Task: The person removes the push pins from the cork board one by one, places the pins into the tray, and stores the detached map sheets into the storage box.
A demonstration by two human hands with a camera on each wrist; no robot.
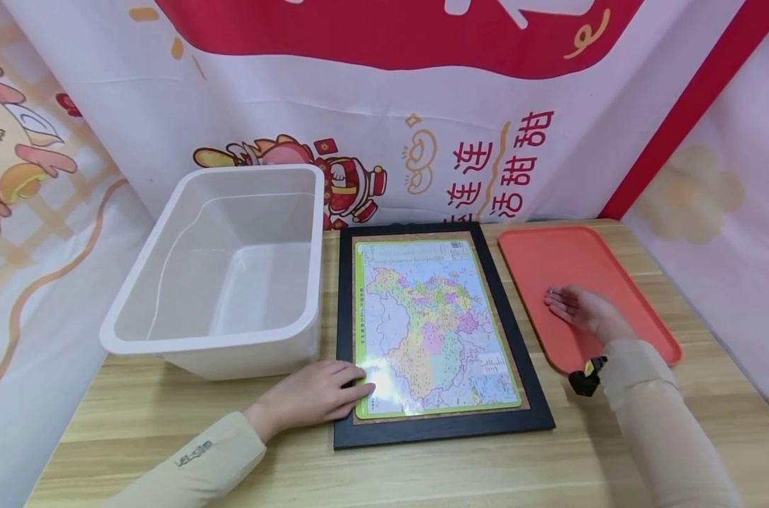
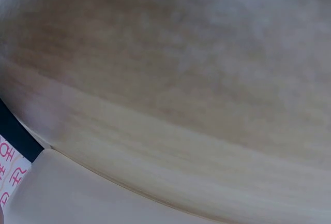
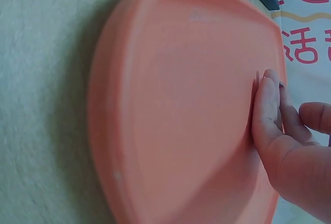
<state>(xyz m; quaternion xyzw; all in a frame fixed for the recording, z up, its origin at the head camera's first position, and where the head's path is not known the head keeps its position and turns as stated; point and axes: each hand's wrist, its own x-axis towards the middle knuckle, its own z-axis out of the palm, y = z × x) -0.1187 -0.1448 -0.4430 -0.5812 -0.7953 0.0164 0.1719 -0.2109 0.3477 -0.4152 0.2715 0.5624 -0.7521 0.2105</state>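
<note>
A map sheet with a green border (image 1: 432, 331) lies on the brown board of a black-framed panel (image 1: 444, 439), sideways to me. My left hand (image 1: 317, 395) rests at the panel's near left corner, its fingertips on the map's edge and its fingers loosely extended. In the left wrist view the hand is not seen. Over the orange tray (image 1: 568, 250) is my right hand (image 1: 584, 310), fingers loosely bent and their tips close to the tray's surface. The right wrist view shows that hand (image 3: 289, 141) with the thumb apart from the fingers; a small shiny spot shows near the fingertips.
A deep white plastic tub (image 1: 209, 346) stands left of the panel. The wooden table (image 1: 422, 473) ends at a printed cloth backdrop (image 1: 384, 106). A small black device (image 1: 585, 381) is at my right wrist, beside the tray's near edge.
</note>
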